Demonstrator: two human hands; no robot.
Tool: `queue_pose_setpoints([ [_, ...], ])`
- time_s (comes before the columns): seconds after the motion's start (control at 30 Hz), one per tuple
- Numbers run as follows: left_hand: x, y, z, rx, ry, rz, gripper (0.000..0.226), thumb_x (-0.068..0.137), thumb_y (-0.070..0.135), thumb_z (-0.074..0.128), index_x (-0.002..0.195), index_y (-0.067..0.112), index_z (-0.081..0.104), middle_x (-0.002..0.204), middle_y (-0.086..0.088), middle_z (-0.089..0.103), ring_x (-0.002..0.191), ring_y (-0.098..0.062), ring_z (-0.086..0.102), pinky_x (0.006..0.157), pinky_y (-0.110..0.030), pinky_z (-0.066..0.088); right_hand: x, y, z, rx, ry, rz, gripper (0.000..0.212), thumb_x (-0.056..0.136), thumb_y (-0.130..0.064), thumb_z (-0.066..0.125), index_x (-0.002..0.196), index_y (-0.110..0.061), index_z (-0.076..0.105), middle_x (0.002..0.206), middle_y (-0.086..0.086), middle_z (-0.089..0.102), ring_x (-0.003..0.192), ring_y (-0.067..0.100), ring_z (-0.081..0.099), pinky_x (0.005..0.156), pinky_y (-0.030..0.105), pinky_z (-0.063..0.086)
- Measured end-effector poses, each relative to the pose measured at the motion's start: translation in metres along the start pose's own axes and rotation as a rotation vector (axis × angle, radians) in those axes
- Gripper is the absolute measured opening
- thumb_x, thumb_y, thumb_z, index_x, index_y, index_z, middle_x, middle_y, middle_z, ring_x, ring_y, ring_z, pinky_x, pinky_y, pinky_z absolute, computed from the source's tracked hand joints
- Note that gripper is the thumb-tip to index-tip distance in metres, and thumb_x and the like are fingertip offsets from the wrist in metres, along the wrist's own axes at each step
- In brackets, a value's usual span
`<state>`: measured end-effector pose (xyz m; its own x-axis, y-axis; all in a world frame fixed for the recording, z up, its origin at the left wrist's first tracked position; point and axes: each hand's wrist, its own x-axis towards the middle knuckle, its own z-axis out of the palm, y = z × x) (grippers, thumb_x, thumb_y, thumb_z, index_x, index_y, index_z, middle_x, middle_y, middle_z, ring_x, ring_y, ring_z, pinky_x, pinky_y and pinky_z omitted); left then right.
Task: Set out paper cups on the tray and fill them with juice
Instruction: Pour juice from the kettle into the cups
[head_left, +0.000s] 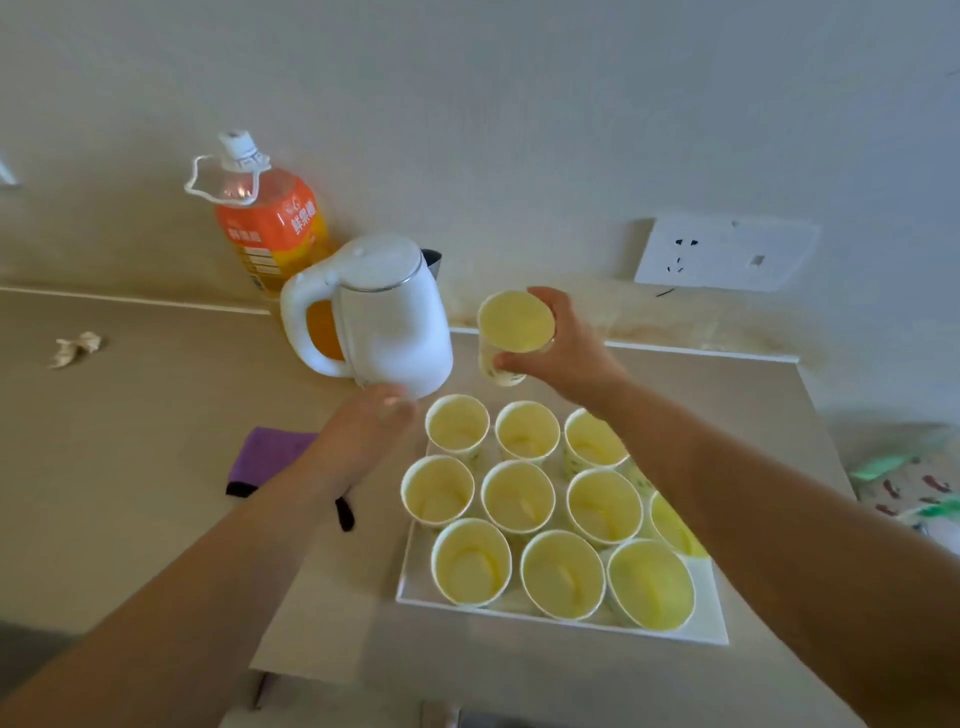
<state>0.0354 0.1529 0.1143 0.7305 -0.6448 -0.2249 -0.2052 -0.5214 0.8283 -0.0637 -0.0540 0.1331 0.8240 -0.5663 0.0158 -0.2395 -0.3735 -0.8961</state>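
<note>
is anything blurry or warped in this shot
Head view: wide-angle warp bows the counter edge and skews the wall socket; fingertips of the left hand smear with motion blur by the kettle; the cup in the right hand is sharper; light is soft, shadows faint.

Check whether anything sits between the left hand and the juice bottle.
Yes: the white kettle stands between the left hand, at its base, and the juice bottle behind it by the wall. The path round the kettle's handle side looks free. The right hand holds a paper cup on the other side.
</note>
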Motion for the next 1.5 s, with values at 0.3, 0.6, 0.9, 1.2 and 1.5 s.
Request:
queue_pose_setpoints([
  [0.3, 0.081, -0.076, 0.0, 0.444, -0.118, -0.421, 0.051, 0.094, 0.036, 0.045, 0.143, 0.024, 0.037, 0.147, -0.01, 0.03, 0.135, -0.034, 0.03, 0.111, -0.041, 0.029, 0.095, 0.058, 0.052, -0.103, -0.034, 0.267, 0.092, 0.071, -0.013, 0.081, 0.143, -0.015, 0.025, 0.14, 0.012, 0.036, 0.124, 0.031, 0.042, 0.088, 0.037, 0.042],
  [0.6, 0.087, -0.088, 0.001, 0.563, -0.177, -0.336, 0.061, 0.091, 0.041, 0.051, 0.146, 0.028, 0.027, 0.151, -0.003, 0.016, 0.137, -0.033, 0.019, 0.108, -0.042, 0.03, 0.111, 0.067, 0.078, -0.192, 0.008, 0.301, 0.095, 0.074, -0.02, 0.079, 0.147, -0.021, 0.019, 0.144, 0.01, 0.036, 0.128, 0.031, 0.041, 0.1, 0.042, 0.039],
  [0.9, 0.088, -0.086, -0.005, 0.511, -0.197, -0.339, 0.06, 0.091, 0.041, 0.05, 0.146, 0.024, 0.031, 0.152, -0.003, 0.019, 0.137, -0.032, 0.021, 0.109, -0.039, 0.028, 0.103, 0.056, 0.072, -0.284, -0.064, 0.316, 0.113, 0.07, -0.02, 0.083, 0.152, -0.02, 0.005, 0.152, 0.011, 0.024, 0.138, 0.03, 0.03, 0.108, 0.042, 0.03],
  [1.2, 0.058, -0.046, -0.057, -0.182, 0.649, -0.121, 0.008, 0.086, 0.013, 0.055, 0.091, 0.018, 0.052, 0.097, -0.004, 0.056, 0.091, -0.023, 0.055, 0.072, -0.033, 0.046, 0.078, -0.009, 0.058, -0.004, -0.017, 0.154, 0.035, 0.091, -0.012, 0.058, 0.126, -0.016, 0.054, 0.121, -0.002, 0.056, 0.095, 0.014, 0.059, 0.086, 0.032, 0.053],
  [1.5, 0.105, -0.026, -0.097, -0.249, 0.433, -0.003, 0.044, 0.081, 0.02, 0.071, 0.12, 0.015, 0.051, 0.111, 0.0, 0.058, 0.101, -0.018, 0.055, 0.083, -0.033, 0.042, 0.105, -0.041, 0.091, 0.132, -0.145, 0.417, 0.011, 0.074, -0.004, 0.047, 0.082, 0.0, 0.054, 0.087, 0.01, 0.051, 0.086, 0.024, 0.046, 0.107, 0.052, 0.037],
])
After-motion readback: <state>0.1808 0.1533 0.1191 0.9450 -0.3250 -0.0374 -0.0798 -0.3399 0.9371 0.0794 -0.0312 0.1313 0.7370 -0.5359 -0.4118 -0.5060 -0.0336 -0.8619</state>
